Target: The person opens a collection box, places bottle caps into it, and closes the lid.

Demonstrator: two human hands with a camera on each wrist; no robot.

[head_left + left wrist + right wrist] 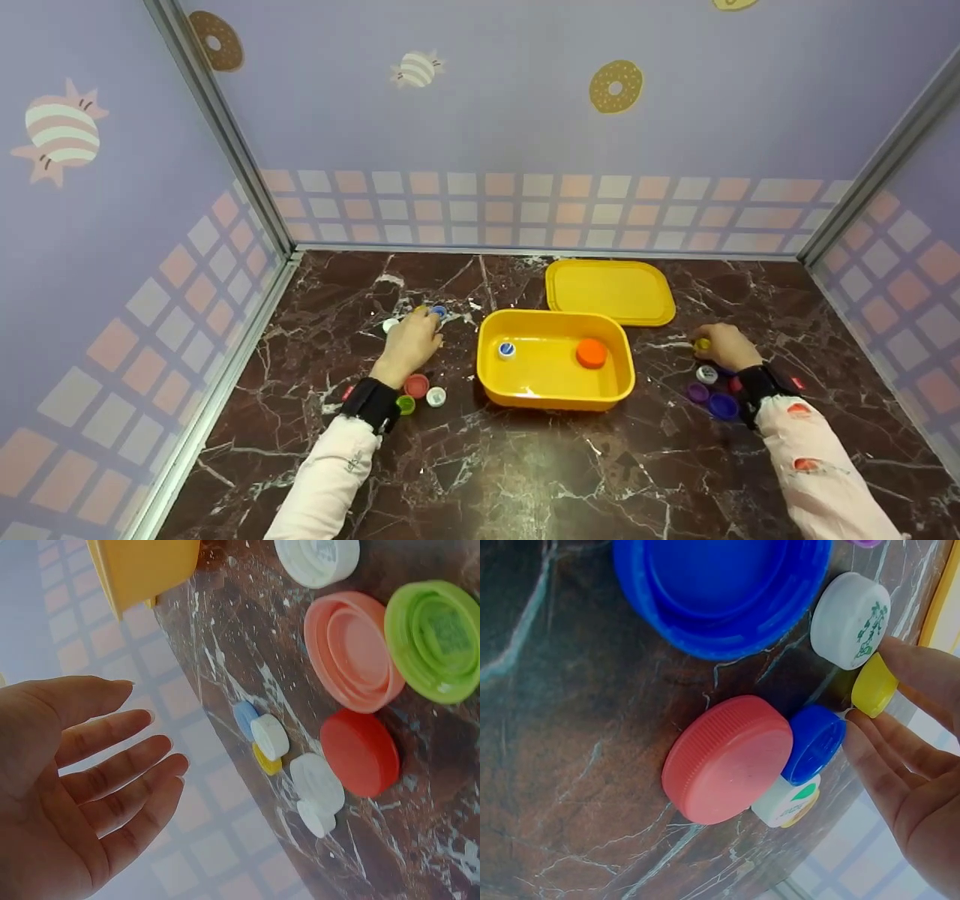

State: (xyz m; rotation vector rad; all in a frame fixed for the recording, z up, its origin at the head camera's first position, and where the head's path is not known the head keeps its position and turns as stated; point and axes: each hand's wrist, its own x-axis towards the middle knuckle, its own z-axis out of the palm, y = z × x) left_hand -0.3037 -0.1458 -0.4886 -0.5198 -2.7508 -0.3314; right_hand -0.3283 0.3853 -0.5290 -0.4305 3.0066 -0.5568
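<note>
The left hand (pixel 409 343) is hovering near a blue cap (pixel 439 311), its fingers loosely spread and holding nothing. Right of the yellow box (pixel 555 401), the right hand (pixel 729 348) is pinching a yellow cap (pixel 874 685), which is looking light and stiff, probably best held by opposite sides of its rim.

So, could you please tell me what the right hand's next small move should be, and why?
I would probably have the right hand lift the yellow cap and carry it towards the open yellow box: the hand pinches that cap, and an orange cap and a small white-and-blue cap lie inside the box.
</note>
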